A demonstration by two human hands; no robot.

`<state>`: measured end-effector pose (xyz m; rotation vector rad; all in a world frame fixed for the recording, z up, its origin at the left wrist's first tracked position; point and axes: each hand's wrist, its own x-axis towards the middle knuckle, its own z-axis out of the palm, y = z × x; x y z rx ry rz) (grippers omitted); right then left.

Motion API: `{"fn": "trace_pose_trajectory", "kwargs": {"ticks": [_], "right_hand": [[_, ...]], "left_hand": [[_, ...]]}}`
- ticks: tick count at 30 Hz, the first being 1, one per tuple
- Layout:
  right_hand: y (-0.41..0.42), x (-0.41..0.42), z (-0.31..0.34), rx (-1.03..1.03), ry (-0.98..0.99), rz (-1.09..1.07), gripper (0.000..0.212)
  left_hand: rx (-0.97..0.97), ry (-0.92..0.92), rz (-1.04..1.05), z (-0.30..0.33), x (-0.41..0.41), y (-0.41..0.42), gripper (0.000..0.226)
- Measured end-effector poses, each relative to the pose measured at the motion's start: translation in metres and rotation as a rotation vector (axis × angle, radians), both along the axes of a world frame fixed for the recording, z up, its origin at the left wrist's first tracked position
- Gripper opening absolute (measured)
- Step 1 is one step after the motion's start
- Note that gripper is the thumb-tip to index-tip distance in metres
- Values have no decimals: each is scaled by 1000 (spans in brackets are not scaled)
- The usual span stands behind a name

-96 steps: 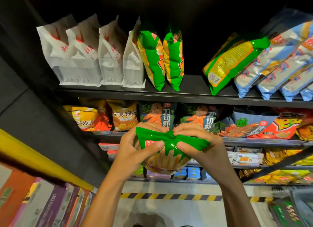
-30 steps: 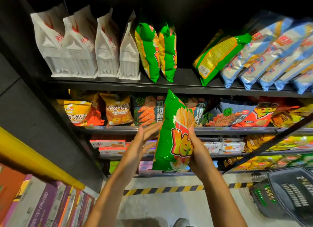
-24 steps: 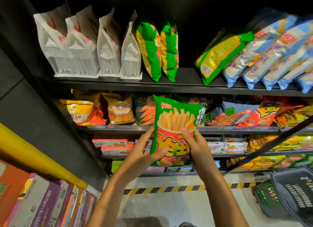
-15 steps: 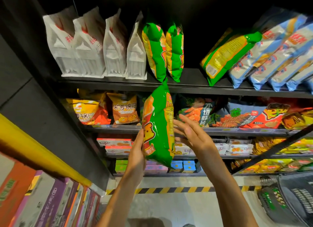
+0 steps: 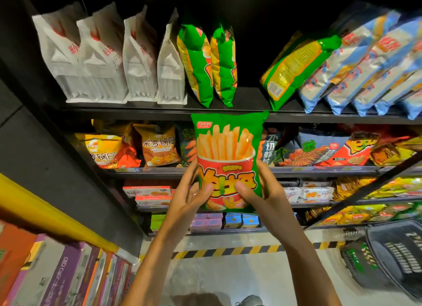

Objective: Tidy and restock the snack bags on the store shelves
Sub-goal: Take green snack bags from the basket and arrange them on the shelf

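Note:
A green snack bag printed with fries in a red cup is held upright, front facing me, just below the top shelf. My left hand grips its lower left side and my right hand its lower right, thumbs on the front. On the top shelf stand two matching green bags edge-on, and a third green bag leans against several blue bags. A dark gap lies between them.
White paper bags fill the top shelf's left. The second shelf holds yellow, orange and dark snack bags. Lower shelves carry small boxes. A black shopping basket sits at the lower right, coloured boxes at the lower left.
The bag was edge-on in my left hand alone with my right hand off it. Now it faces me flat, both hands hold it, and it is higher, near the top shelf.

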<state>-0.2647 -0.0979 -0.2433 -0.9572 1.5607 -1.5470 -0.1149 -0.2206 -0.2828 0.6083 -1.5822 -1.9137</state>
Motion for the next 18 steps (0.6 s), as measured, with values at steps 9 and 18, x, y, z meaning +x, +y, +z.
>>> {"fn": "trace_pose_trajectory", "kwargs": {"ticks": [9,18], "right_hand": [[10,-13,-9,45,-84,-26,81],[20,-11,-5,-71,478,183,68]], "left_hand": [[-173,-35,-23,17,1,2,74],[-153,-103,89,11,5,-8,35]]}}
